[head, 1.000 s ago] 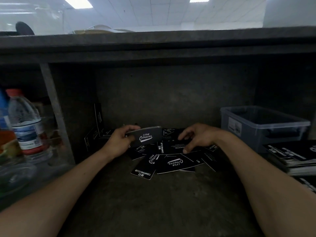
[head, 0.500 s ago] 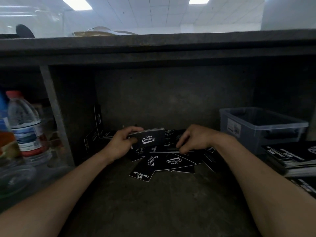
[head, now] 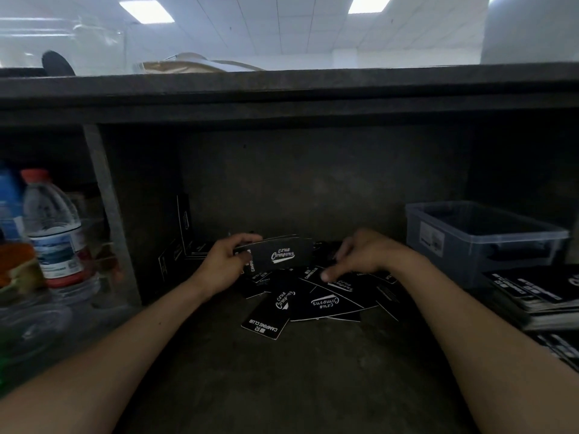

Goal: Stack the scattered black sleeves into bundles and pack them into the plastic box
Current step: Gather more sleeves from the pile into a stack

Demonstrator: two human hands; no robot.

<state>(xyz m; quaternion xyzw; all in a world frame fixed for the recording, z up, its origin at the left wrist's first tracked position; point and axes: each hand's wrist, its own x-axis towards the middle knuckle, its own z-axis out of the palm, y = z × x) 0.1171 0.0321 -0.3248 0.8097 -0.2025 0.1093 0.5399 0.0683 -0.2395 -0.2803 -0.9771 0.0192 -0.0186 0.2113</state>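
Several black sleeves with white lettering lie scattered in a pile (head: 316, 300) on the dark shelf floor. A small bundle of sleeves (head: 282, 253) stands on edge above the pile, with my left hand (head: 224, 264) gripping its left end. My right hand (head: 363, 256) hovers low over the right side of the pile, its fingers curled down onto a loose sleeve (head: 344, 285); whether it grips that sleeve is unclear. The clear plastic box (head: 482, 239) stands at the right of the shelf and looks empty.
More black sleeves (head: 183, 227) lean against the left wall. Stacked black booklets (head: 539, 296) lie at the right in front of the box. A water bottle (head: 54, 230) stands beyond a divider at the left. A thick shelf top (head: 288, 92) overhangs.
My left hand has held the bundle nearly still, tilting it a little more upright. My right hand has drawn its fingers in over the loose sleeves.
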